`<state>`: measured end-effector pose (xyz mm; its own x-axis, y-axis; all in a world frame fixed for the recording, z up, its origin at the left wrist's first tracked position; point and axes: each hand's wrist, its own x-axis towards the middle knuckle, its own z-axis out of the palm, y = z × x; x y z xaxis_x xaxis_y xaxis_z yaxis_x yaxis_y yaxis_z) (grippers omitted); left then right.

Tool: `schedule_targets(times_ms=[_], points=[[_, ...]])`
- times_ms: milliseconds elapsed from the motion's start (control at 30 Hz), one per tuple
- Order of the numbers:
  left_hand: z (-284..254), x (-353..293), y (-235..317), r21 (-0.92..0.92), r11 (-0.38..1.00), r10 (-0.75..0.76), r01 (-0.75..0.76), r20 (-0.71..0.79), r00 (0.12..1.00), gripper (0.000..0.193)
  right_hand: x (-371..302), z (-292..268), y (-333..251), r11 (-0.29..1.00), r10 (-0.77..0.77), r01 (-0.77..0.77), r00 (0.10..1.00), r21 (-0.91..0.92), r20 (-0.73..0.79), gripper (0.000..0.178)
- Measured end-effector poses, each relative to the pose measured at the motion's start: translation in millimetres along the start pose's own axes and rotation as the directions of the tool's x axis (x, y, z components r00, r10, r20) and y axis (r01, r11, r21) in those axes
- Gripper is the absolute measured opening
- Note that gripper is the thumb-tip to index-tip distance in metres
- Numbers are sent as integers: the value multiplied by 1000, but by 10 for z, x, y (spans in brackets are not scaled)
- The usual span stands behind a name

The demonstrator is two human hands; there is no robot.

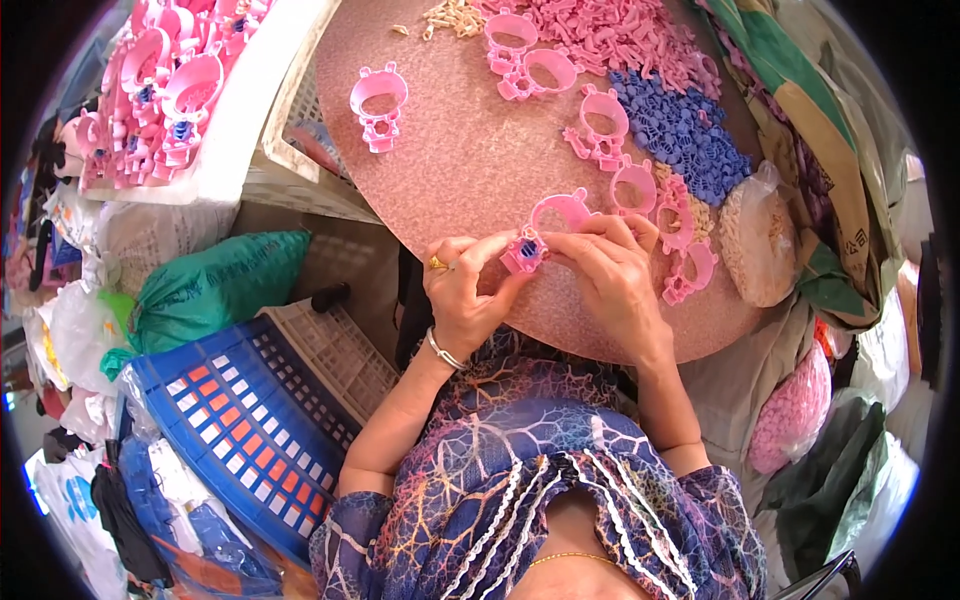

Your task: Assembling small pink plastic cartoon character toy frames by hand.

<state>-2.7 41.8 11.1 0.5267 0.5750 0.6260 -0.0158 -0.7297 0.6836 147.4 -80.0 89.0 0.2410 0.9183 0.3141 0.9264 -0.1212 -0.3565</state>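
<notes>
Near the table's front edge I hold a pink plastic ring piece (562, 212) with small ears, a blue part set in its lower end. My left hand (465, 285) pinches that lower end between thumb and fingers. From the other side, my right hand (612, 278) is closed with its fingertips against the same piece; whether a smaller part is in them is hidden. Similar pink pieces lie to the right, one of them a ring piece (633, 188) just beyond my right hand. Another pink piece (381, 104) lies alone at the far left of the table.
The round table (440, 170) bears heaps of small pink parts (630, 40), blue parts (680, 130) and a bag of beige bits (755, 240). A white box (235, 110) of pink pieces stands at far left. Blue basket (240, 430) and green sack (220, 285) are left of me.
</notes>
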Motion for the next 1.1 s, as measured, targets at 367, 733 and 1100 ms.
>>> schedule_targets(times_ms=[367,733,1100], points=[[-174,44,129,202,968,92,-146,255,963,44,-184,15,145,996,-6,6,1000,87,2,61],[-112,43,268,226,931,179,-288,405,896,37,-254,78,199,992,-45,56,994,111,-101,56],[-549,-567,680,-573,-183,-602,799,707,370,31,-400,241,-234,888,-4,-10,1000,459,30,48]])
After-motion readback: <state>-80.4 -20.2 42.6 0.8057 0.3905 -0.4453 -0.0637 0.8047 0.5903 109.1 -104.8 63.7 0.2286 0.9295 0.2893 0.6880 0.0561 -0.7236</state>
